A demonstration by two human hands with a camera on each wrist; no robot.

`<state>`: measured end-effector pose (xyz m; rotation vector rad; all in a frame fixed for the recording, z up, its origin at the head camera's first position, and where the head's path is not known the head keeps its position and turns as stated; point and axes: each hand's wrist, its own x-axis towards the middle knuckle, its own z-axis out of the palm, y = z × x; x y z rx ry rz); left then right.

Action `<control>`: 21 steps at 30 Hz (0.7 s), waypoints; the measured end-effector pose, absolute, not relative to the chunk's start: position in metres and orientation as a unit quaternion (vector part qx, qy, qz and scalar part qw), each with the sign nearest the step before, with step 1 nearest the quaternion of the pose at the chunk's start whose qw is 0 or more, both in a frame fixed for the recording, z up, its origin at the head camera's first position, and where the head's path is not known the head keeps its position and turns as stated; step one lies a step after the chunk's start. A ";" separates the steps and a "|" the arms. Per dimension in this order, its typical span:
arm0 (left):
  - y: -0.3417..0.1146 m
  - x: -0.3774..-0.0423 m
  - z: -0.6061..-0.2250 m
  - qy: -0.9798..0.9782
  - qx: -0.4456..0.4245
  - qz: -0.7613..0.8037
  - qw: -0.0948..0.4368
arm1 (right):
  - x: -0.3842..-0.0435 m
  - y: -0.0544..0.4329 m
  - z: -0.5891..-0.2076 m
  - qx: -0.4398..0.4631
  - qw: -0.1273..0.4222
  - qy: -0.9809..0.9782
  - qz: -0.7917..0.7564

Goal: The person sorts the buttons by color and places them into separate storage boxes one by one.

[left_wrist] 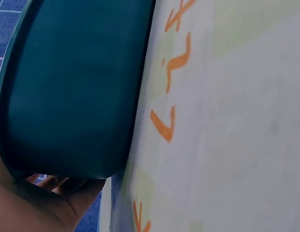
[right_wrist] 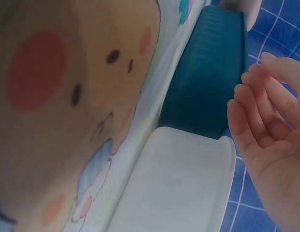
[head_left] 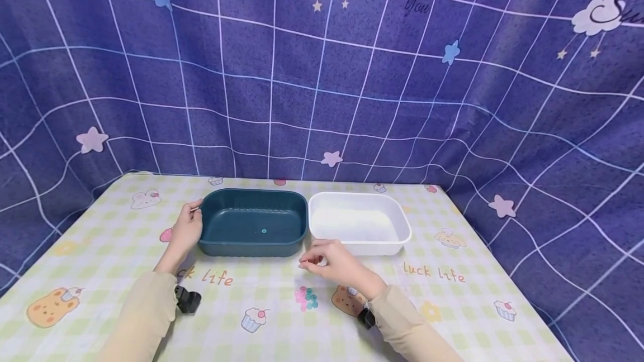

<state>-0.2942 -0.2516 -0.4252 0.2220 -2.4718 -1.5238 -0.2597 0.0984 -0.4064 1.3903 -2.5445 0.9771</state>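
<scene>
My left hand (head_left: pixel 187 228) grips the left end of a dark teal rectangular basin (head_left: pixel 251 250); in the left wrist view its fingers bend at the basin's (left_wrist: pixel 77 96) end. Inside the basin lies one small teal bead (head_left: pixel 264 230). My right hand (head_left: pixel 329 258) hovers in front of where the two containers meet, its thumb and forefinger tips close together. Whether a small bead is between those fingertips (right_wrist: pixel 267 57) cannot be made out. Below it on the cloth sits a small cluster of pink and teal beads (head_left: pixel 306 298).
A white rectangular basin (head_left: pixel 359 248) stands directly right of the teal one, its inside bare. Both rest on a table with a checked, cartoon-printed cloth (head_left: pixel 211 323). A blue grid-patterned curtain (head_left: pixel 302 71) hangs behind. Each wrist carries a small black device (head_left: pixel 188 299).
</scene>
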 end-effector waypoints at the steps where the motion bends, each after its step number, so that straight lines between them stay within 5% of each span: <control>1: -0.251 -0.294 -0.425 -0.843 0.078 -0.520 0.114 | -0.259 0.099 -0.406 0.453 0.040 -0.831 0.320; 21: -0.251 -0.294 -0.424 -0.842 0.082 -0.521 0.115 | -0.260 0.103 -0.410 0.450 -0.002 -0.849 0.276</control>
